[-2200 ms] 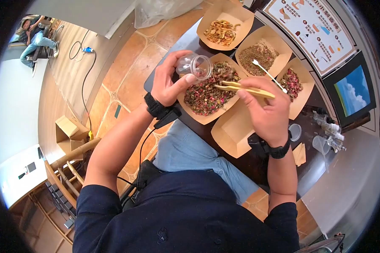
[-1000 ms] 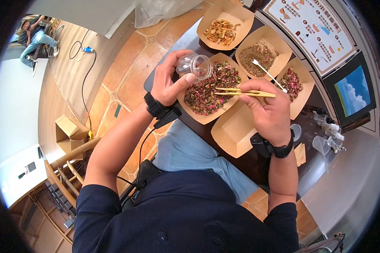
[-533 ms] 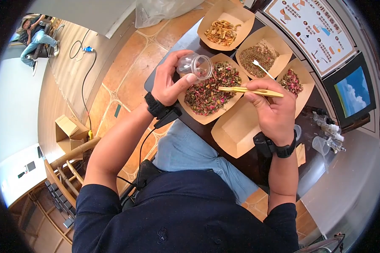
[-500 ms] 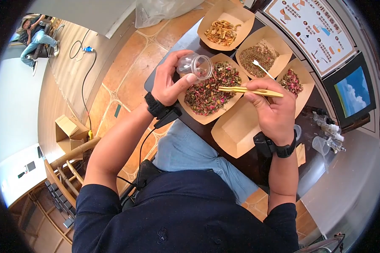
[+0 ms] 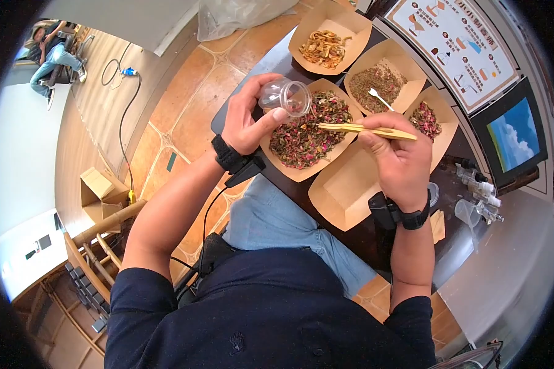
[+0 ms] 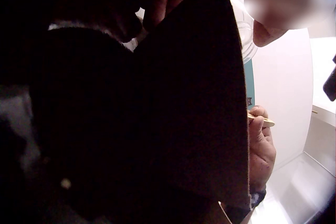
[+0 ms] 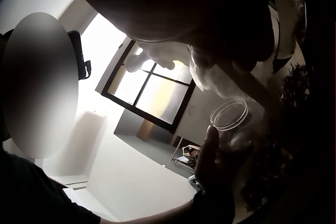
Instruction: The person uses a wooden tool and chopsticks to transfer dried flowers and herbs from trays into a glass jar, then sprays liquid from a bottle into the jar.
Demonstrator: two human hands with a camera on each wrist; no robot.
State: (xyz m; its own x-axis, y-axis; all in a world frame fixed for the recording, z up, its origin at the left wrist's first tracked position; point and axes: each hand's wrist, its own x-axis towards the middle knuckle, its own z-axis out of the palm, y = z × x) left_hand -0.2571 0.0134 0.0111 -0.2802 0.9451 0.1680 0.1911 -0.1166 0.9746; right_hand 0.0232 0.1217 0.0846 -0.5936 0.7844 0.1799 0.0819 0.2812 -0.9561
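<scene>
My left hand (image 5: 247,123) grips a clear, wide-mouthed jar (image 5: 284,97), tilted with its mouth toward the right, above a paper tray (image 5: 295,174) of mixed dried petals and leaves (image 5: 305,142). Yellow tweezers (image 5: 375,130) are pinched between the thumb and fingers of my right hand (image 5: 400,166); their tips are over the petals, just right of the jar. Whether the tips hold anything is too small to tell. In the right wrist view the jar's rim (image 7: 229,115) shows beside the left thumb. The left wrist view is mostly dark, with the right hand (image 6: 261,148) at its right.
Paper trays of orange dried pieces (image 5: 324,49), brown crumbs (image 5: 375,85) with a white stick (image 5: 381,99), and rosebuds (image 5: 426,120) stand behind. A bare tray (image 5: 345,190) lies nearer. Small bottles (image 5: 483,187) and a plastic cup (image 5: 468,211) are at right; a person (image 5: 58,56) sits far left.
Since the earliest frame the right hand and tweezers have shifted slightly right, and the tweezer tips have come closer together. The left hand and jar have stayed nearly still.
</scene>
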